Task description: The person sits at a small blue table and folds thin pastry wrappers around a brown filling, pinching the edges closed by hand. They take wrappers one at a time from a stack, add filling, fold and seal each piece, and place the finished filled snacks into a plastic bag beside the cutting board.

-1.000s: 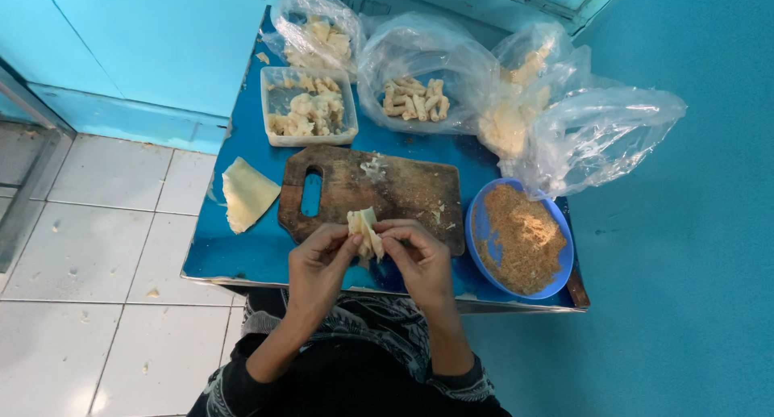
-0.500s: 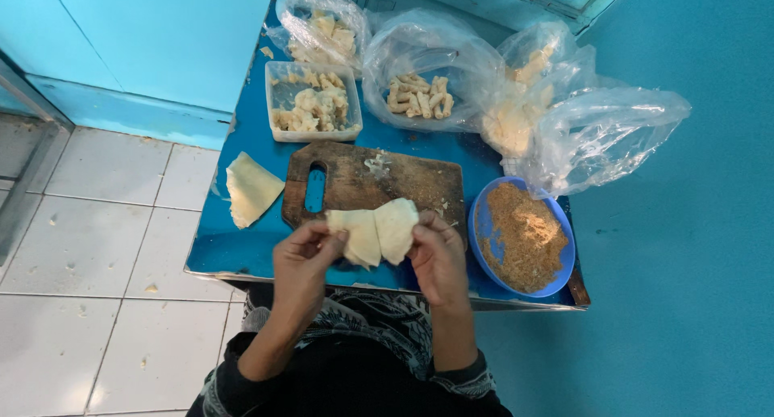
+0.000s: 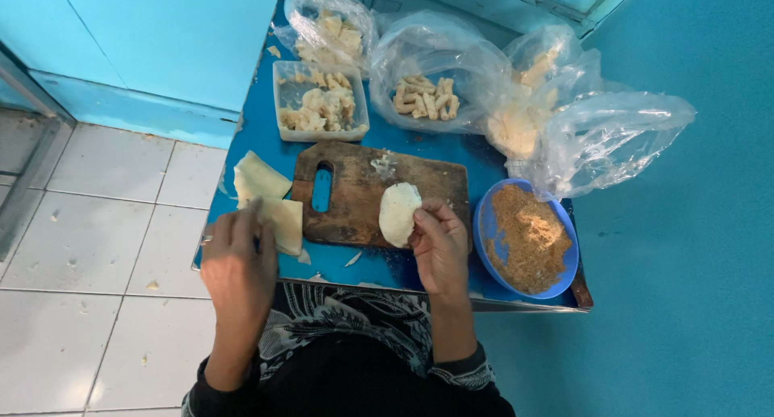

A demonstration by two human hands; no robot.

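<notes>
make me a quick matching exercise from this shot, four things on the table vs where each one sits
Things:
1. wooden cutting board
2. blue bowl of crumbs
3. clear rectangular tub
4. stack of pale wrapper sheets

Places:
A. at the table's left edge, under the left hand
B. behind the board, toward the wall
C. middle of the table, under the round wrapper in the right hand
D. right of the board, near corner

Pairs: 1-C, 2-D, 3-B, 4-A

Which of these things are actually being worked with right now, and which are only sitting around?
In use:
- left hand on the pale square sheet
- right hand holding the round wrapper
- wooden board

Lying about:
- blue bowl of crumbs
- plastic tub
- plastic bags
</notes>
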